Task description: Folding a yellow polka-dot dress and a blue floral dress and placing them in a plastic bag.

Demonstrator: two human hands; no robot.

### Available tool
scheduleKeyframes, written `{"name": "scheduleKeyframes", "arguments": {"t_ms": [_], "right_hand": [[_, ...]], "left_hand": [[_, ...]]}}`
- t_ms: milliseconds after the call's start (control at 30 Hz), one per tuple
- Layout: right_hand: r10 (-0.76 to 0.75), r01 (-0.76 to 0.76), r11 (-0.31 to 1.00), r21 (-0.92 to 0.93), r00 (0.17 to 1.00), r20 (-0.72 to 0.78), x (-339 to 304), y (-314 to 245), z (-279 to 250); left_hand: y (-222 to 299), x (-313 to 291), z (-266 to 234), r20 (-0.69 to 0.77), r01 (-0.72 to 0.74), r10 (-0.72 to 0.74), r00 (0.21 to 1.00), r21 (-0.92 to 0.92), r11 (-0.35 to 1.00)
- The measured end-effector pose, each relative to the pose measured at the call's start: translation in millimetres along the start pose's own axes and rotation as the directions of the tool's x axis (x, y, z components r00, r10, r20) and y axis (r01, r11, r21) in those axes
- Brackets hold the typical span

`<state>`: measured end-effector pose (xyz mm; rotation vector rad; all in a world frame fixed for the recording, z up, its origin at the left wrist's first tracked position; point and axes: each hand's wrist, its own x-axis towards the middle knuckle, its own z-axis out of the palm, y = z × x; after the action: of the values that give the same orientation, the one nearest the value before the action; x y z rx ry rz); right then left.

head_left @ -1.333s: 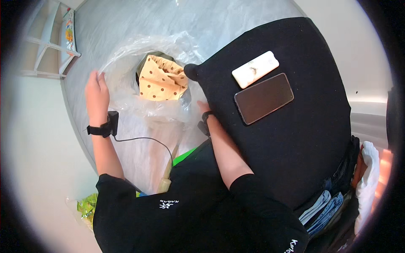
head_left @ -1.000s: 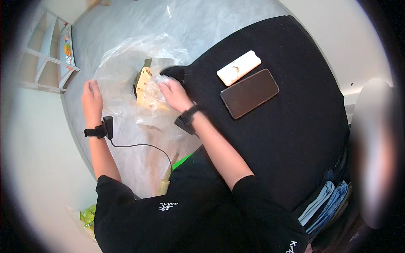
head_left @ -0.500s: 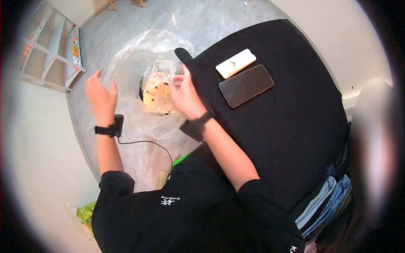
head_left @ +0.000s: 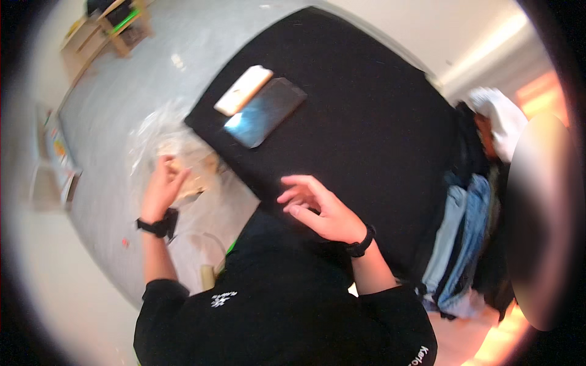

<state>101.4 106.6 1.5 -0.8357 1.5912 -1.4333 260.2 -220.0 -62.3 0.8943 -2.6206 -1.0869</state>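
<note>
My left hand hovers by a clear plastic bag standing on the floor, its thumb and fingers apart. Inside the bag shows something pale yellow, blurred now; the earlier frame shows dark dots on it. Over the near left part of the black-covered table is my right hand, empty, with loosely bent, parted fingers. A dark phone lies flat on the black cloth. Beside it, on the far left, lies a slim white oblong object. Neither hand touches these two.
Folded jeans and other clothes are piled along the table's right side, with a white garment farther back. A wooden chair stands far left on the grey floor. White shelving is at the left wall.
My view has turned right, bringing more of the clothes into sight. My right hand has left the bag and moved right over the table. My left hand has come nearer the yellow contents.
</note>
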Motion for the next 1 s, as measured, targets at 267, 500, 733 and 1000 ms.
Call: {"name": "scheduleKeyframes", "arguments": {"t_ms": [267, 500, 733, 1000], "right_hand": [[-0.098, 0.09, 0.995, -0.039, 0.892, -0.441, -119, -13, -40], [-0.392, 0.174, 0.901, -0.396, 0.717, -0.576, -160, -46, -59], [-0.716, -0.097, 0.555, -0.826, 0.45, -0.534, -163, -44, -48], [-0.72, -0.129, 0.493, -0.86, 0.494, -0.487, -172, -38, -41]], "left_hand": [[99, 35, -24, -0.203, -0.37, 0.359, 0.911, -0.015, 0.929], [258, 16, 1, 0.312, -0.389, 0.642, 0.7, -0.587, 0.71], [339, -18, 114, 0.558, -0.366, 0.823, 0.104, -0.748, 0.553], [359, -46, 132, 0.274, -0.547, 0.961, -0.026, -0.809, 0.216]]}}
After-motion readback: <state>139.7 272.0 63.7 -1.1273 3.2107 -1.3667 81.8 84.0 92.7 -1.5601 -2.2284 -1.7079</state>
